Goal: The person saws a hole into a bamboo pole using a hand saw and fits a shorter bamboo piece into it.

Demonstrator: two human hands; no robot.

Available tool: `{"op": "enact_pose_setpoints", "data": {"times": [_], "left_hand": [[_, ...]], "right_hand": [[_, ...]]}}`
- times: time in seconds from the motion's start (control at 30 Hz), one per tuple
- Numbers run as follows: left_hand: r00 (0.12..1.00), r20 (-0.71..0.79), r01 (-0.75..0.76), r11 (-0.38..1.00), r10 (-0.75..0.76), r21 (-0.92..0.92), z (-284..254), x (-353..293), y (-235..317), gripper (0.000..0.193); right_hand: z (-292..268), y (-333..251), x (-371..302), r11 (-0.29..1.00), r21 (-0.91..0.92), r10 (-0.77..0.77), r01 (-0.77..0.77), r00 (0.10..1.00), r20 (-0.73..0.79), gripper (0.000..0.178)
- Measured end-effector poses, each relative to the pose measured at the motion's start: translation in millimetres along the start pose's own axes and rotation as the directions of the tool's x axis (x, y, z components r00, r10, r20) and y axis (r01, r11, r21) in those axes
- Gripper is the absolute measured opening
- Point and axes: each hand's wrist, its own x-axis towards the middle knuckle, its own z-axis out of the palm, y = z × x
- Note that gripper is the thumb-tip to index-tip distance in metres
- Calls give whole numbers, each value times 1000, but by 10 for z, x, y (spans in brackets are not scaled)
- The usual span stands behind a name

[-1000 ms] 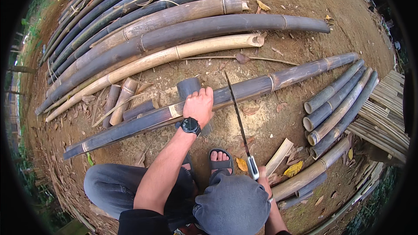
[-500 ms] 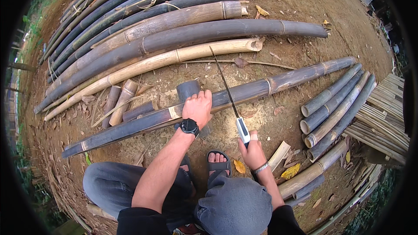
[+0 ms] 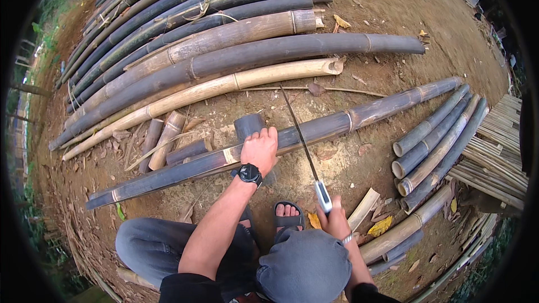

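Note:
A long dark bamboo pole lies slantwise across the middle of the ground, propped on a short dark bamboo piece. My left hand, with a black watch on its wrist, grips the pole from above near that piece. In my right hand is a handsaw with a white and dark handle. Its thin dark blade crosses the pole to the right of my left hand, the tip pointing away from me. Pale sawdust is scattered on the ground beneath the blade.
Many bamboo poles lie in rows at the far left. Several cut bamboo lengths are piled at the right, beside a stack of split slats. Short offcuts rest left of the pole. My sandalled foot is just below it.
My right hand has drawn the saw back toward me, so its handle sits lower. My left hand stays on the pole. The whole view has shifted slightly.

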Motion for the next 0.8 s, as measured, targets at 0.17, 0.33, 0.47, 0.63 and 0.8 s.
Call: {"op": "enact_pose_setpoints", "data": {"times": [0.17, 0.33, 0.47, 0.63, 0.8], "left_hand": [[1000, 24, 4, 1000, -4, 11, 4, -68, 36, 57], [998, 65, 6, 1000, -5, -6, -137, 66, 121, 59], [994, 87, 54, 997, -58, 47, -195, 22, 85, 60], [996, 86, 16, 999, -20, 48, -167, 52, 235, 59], [993, 102, 60, 996, -66, 62, -183, 54, 173, 61]], "right_hand": [[-52, 172, -774, 978, 161, 123, -133, 990, 71, 40], [12, -88, 332, 1000, 10, -9, 9, 1000, 0, 43], [-82, 366, -804, 998, 56, -28, 26, 999, 36, 43], [-120, -31, 74, 999, 43, -14, 12, 998, 53, 42], [-92, 46, -141, 1000, 22, 15, -18, 994, 109, 43]]}}
